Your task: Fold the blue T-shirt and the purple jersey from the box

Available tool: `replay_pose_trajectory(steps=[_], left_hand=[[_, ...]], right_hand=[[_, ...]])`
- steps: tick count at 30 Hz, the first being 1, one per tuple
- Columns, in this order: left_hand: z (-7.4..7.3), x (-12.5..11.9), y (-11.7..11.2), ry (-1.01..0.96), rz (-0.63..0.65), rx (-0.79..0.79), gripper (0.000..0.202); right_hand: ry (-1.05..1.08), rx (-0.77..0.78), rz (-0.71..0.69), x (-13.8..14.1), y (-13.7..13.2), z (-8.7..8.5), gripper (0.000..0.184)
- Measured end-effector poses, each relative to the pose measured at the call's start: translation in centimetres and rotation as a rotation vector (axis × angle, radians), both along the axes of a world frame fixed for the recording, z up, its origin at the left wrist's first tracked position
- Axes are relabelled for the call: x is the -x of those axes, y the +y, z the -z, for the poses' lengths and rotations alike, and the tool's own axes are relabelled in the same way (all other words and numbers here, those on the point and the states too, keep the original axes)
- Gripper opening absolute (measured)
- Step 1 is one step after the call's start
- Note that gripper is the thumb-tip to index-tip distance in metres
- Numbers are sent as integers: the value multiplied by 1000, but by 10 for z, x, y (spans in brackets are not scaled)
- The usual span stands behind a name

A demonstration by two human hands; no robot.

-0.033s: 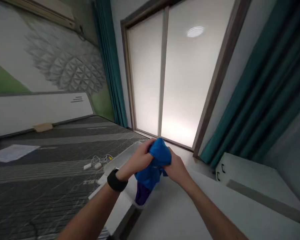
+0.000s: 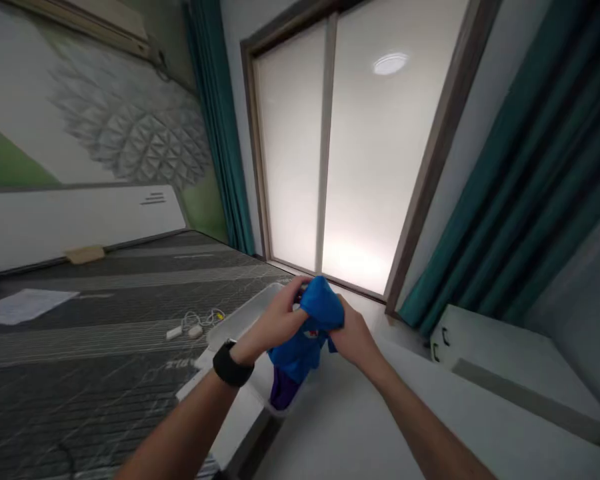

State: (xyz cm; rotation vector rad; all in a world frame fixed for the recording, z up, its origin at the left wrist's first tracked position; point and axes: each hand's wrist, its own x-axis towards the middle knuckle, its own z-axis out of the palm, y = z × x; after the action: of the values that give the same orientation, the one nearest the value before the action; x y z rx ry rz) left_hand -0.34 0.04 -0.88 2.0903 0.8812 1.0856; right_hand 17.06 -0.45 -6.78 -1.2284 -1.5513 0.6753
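Note:
A bright blue piece of cloth (image 2: 323, 300), perhaps a garment, is bunched between my two hands. My left hand (image 2: 281, 319), with a black band on its wrist, grips the cloth's left side, thumb toward the middle. On the right side, my right hand (image 2: 353, 333) has its fingers closed round the fabric. A small white and red mark shows on the cloth below my left thumb. The lower part of the blue cloth hangs over a pale plastic bin (image 2: 243, 319). Purple cloth (image 2: 284, 389) lies at the bin's near end, under the blue.
The bin stands by the edge of a dark patterned bed or mat (image 2: 130, 373). White cables and plugs (image 2: 195, 330) and a sheet of paper (image 2: 27, 307) lie there. A white cabinet (image 2: 510, 353) is at right, frosted sliding doors (image 2: 365, 173) ahead, teal curtains (image 2: 495, 220) beside them.
My left fingers have shifted slightly on the blue cloth, and its white and red mark now shows more clearly. Both hands still hold the cloth in nearly the same place.

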Motion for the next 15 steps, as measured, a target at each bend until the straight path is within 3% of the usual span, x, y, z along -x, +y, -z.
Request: replay_pose_trajectory(steps=[3,5,8,9,11,15], left_hand=[[28,7,0,97,-136,-37,57],[46,9,-2,237,-145,5,69],[64,6,0,303,-131,27,38],[67,5,2,272,-147,23,26],[66,3,6,151,-203,9,23],[48,-3,7,-174,-232,1,23]], right_hand=[[153,28,44,-7,4,5,32],[279,34,69,-10,3,4,31],[385,19,36,-11,-4,-4,36],[400,8,14,-12,-8,-7,38],[407,-6,-10,-14,-18,-12,45],[352,73,-32,-25,-41,-5,53]])
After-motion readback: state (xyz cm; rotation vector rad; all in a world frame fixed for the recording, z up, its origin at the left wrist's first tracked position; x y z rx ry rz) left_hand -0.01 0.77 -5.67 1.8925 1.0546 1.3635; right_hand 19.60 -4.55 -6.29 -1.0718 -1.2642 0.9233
